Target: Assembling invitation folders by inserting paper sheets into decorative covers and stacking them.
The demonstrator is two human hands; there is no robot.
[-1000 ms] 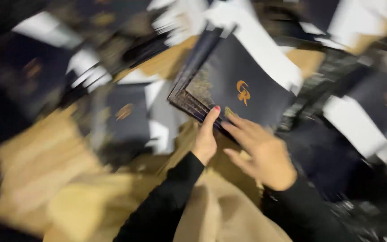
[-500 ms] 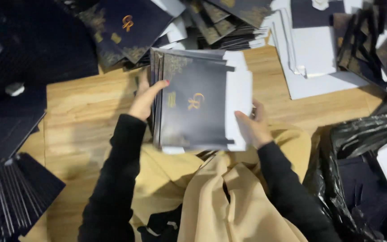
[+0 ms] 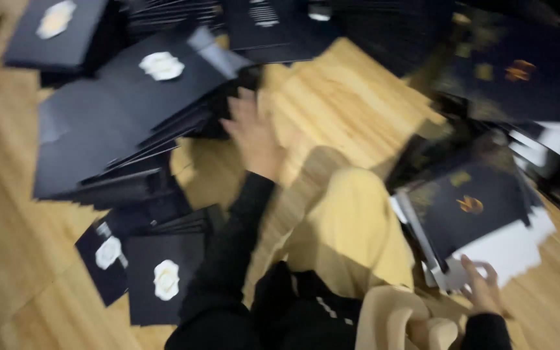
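2 hands [image 3: 254, 139], black folders [image 3: 468, 207], wooden floor [image 3: 351, 97]

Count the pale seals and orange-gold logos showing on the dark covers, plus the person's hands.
Pale seals: 4
Orange-gold logos: 2
Hands: 2, left hand and right hand gripping the card stack
Total: 8

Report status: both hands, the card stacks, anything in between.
Left hand open, reaching at the dark envelope stack. Right hand grips the dark card stack by its lower edge. Bent knee in tan trousers between them.
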